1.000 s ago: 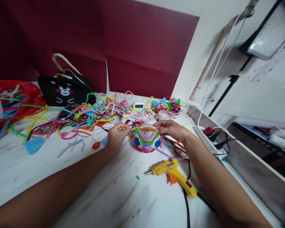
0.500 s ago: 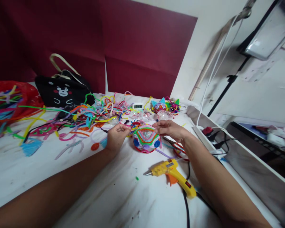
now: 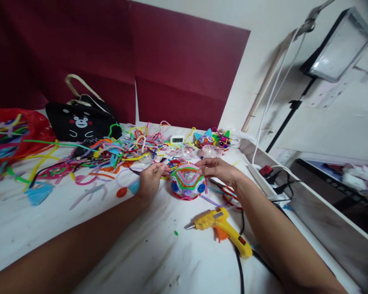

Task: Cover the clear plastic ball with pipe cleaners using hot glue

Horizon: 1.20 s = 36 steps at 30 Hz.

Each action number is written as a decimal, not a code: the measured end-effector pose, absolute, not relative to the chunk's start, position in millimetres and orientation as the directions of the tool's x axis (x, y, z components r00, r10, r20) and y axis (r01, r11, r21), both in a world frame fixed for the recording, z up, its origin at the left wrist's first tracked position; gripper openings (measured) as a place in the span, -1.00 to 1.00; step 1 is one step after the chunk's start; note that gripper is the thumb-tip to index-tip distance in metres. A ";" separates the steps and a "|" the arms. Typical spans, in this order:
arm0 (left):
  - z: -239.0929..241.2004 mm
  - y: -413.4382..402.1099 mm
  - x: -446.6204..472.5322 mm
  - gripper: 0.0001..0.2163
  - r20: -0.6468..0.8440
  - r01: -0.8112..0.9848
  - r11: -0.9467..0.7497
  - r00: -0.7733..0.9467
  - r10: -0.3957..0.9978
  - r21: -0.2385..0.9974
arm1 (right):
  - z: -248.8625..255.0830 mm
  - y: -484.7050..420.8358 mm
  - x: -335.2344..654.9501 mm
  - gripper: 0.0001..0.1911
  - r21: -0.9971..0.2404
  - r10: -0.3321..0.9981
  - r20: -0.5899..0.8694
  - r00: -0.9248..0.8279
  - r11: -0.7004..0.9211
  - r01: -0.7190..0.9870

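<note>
A clear rounded ornament (image 3: 187,182) rests on the white table, banded with pink, orange and green pipe cleaners. Two blue discs and a purple one sit on its front. My left hand (image 3: 151,177) is at its left side, thumb and forefinger pinched together; what is between them is too small to make out. At the ornament's upper right edge, my right hand (image 3: 217,169) has its fingers closed on what looks like a thin pink pipe cleaner (image 3: 206,186). Its fingertips partly cover that edge. A yellow glue gun (image 3: 223,224) lies in front, nozzle pointing left.
Tangled pipe cleaners (image 3: 110,149) spread behind and left, near a black bag (image 3: 79,120) and a red bag (image 3: 39,124). A small white timer (image 3: 177,139), clear domes (image 3: 211,151) and two decorated ornaments (image 3: 222,141) stand behind. A power strip (image 3: 265,179) lies right, with cables.
The camera view has shifted slightly. Both hands stay beside the ornament, with the right fingers still at its upper right edge. The glue gun lies where it was.
</note>
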<state>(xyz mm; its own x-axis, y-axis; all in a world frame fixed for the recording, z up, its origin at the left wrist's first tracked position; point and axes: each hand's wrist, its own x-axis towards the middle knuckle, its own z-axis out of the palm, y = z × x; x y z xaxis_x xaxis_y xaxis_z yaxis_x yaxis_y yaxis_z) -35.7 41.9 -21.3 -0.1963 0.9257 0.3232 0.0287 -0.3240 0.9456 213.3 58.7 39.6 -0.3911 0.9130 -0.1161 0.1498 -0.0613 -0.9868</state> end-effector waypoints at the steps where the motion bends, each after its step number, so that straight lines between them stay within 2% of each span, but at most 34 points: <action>1: -21.7 42.2 -35.7 -0.59 0.324 0.032 -0.325 -0.202 0.924 0.945 | 39.4 58.7 213.4 -0.55 -0.987 0.913 -0.116 -0.391 -0.061 0.150; 7: -23.2 42.2 -34.1 -0.68 0.332 0.064 -0.326 -0.239 0.913 0.943 | 41.1 57.2 212.9 -0.58 -0.986 0.918 -0.116 -0.380 -0.060 0.157; 13: -22.8 40.8 -34.9 -0.71 0.367 0.117 -0.349 -0.207 0.907 0.930 | 43.4 55.9 212.0 -0.61 -0.987 0.917 -0.117 -0.382 -0.065 0.146; 22: -18.1 34.4 -35.8 -0.71 0.537 0.288 -0.473 -0.208 0.818 0.832 | 39.5 61.3 215.3 -0.57 -0.987 0.914 -0.122 -0.386 -0.072 0.142; 29: -10.2 17.9 -31.9 -0.68 0.651 0.383 -0.572 -0.111 0.751 0.725 | 37.8 61.2 216.1 -0.58 -0.985 0.915 -0.124 -0.383 -0.069 0.156; 32: -11.1 12.7 -31.6 -0.70 0.746 0.413 -0.678 -0.004 0.666 0.608 | 38.4 59.9 216.4 -0.60 -0.986 0.916 -0.124 -0.380 -0.069 0.155; 36: -15.3 9.7 -32.1 -0.77 0.874 0.392 -0.861 0.225 0.430 0.323 | 40.0 58.4 216.9 -0.61 -0.986 0.921 -0.126 -0.369 -0.074 0.152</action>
